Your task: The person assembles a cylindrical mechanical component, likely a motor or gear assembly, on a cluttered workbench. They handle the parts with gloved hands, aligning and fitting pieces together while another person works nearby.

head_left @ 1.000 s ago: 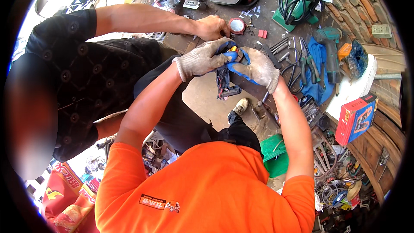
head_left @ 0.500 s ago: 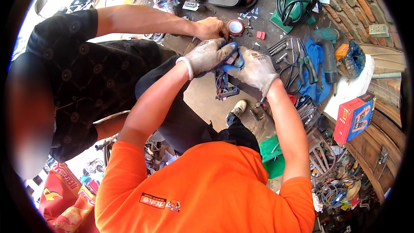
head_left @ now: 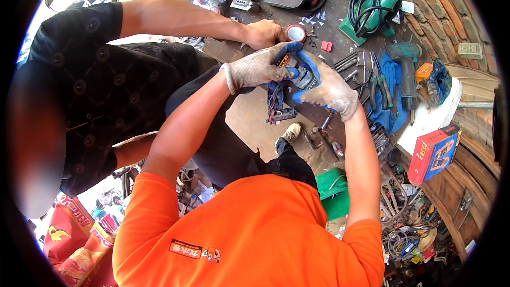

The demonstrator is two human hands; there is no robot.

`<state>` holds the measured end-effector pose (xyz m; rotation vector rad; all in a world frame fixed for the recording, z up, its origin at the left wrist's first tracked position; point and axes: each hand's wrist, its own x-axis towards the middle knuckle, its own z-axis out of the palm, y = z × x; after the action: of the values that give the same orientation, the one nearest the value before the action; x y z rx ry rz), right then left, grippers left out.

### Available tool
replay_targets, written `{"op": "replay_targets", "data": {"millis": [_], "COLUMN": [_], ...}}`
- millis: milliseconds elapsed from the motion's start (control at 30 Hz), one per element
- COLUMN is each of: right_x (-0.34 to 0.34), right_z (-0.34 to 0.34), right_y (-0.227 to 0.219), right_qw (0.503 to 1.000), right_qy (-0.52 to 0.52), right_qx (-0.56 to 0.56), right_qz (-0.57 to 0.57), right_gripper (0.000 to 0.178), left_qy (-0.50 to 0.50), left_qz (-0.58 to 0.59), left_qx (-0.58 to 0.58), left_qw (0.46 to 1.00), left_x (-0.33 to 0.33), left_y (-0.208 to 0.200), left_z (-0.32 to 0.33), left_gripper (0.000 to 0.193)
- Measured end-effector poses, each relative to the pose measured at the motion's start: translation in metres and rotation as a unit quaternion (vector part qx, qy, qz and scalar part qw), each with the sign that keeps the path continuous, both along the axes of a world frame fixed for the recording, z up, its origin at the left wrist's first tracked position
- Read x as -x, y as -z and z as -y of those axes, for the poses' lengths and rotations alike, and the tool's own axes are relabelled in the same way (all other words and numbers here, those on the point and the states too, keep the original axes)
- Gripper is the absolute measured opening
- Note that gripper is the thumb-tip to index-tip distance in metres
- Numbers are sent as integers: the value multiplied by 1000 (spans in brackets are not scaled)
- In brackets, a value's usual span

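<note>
My left hand (head_left: 260, 69), in a whitish glove with blue palm coating, is closed around a partly opened power tool. Its grey, rounded front part (head_left: 305, 78) shows between my two hands. Below my left fingers hangs the tool's dark handle shell (head_left: 280, 110), with thin wires in it. My right hand (head_left: 329, 86), gloved alike, spreads its thumb and fingers on either side of the grey part; whether it touches cannot be made out. Just beyond, another person's hand (head_left: 264, 34) rests on the bench beside a red-rimmed round tape roll or dial (head_left: 296, 33).
On the bench (head_left: 332, 18) lie a red block (head_left: 326, 46), pliers (head_left: 380, 85), a blue cloth (head_left: 392, 111) and a teal drill (head_left: 406, 69). A green machine with black cable (head_left: 374, 5) stands behind. A red-blue box (head_left: 434, 154) is at right. The other person sits close on my left.
My right hand has opened its thumb and fingers and shifted slightly right, uncovering the grey front part. My left hand keeps hold of the power tool. The view has shifted slightly.
</note>
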<state>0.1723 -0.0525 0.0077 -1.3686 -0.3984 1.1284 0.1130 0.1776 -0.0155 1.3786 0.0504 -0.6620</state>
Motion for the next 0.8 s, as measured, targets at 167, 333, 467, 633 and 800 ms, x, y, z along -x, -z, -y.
{"op": "replay_targets", "data": {"millis": [167,333,467,633,800], "right_x": [-3,-2,1,1,1], "right_z": [15,14,6,9,9], "right_y": [14,7,2,-1,-1], "right_qw": [999,998,995,993,993], "right_qy": [13,43,43,18,2], "right_qx": [-23,8,-22,23,20], "right_qz": [-33,41,86,118,115], "right_gripper": [99,103,107,115,118], "left_qy": [36,85,158,151,156], "left_qz": [23,61,165,295,336], "left_qx": [-69,-155,-342,-382,-397], "left_qw": [997,982,912,863,839], "left_x": [-6,-8,-13,-6,-2], "left_y": [-11,-24,-43,-31,-31], "left_z": [-3,-6,5,8,15], "left_gripper": [58,61,71,68,69]}}
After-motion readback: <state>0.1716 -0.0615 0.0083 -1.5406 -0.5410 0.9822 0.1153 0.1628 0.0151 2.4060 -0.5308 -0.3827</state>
